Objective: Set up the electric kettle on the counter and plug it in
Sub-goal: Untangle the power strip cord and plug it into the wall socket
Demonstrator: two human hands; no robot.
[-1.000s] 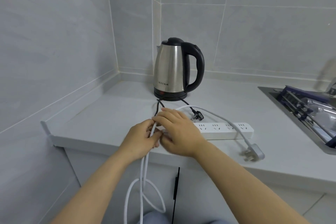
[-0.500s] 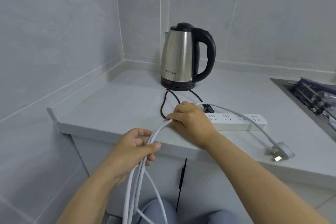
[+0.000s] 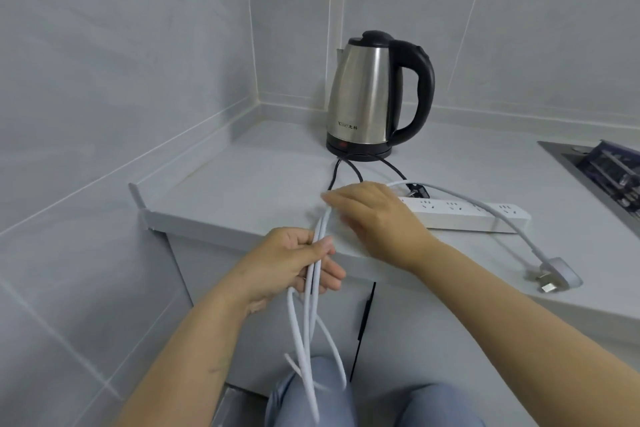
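Observation:
A steel electric kettle point(image 3: 367, 94) with a black handle stands on its base in the counter's back corner. Its black cord point(image 3: 393, 163) runs forward to a black plug point(image 3: 417, 191) lying behind a white power strip point(image 3: 460, 213). The strip's white cable point(image 3: 311, 305) hangs in loops off the counter's front edge. My left hand point(image 3: 294, 263) grips the bundled loops below the edge. My right hand point(image 3: 374, 215) rests over the cable at the strip's left end, fingers blurred. The white plug point(image 3: 557, 276) lies on the counter to the right.
A grey counter point(image 3: 242, 191) meets tiled walls at left and back. A sink point(image 3: 595, 177) with a dark rack in it sits at the far right. Cabinet doors point(image 3: 398, 340) with a black handle are below the counter. Knees in jeans show at the bottom.
My left hand has drawn the white cable loops down and toward me, away from the counter edge. My right hand has stayed at the strip's left end. The camera has shifted left.

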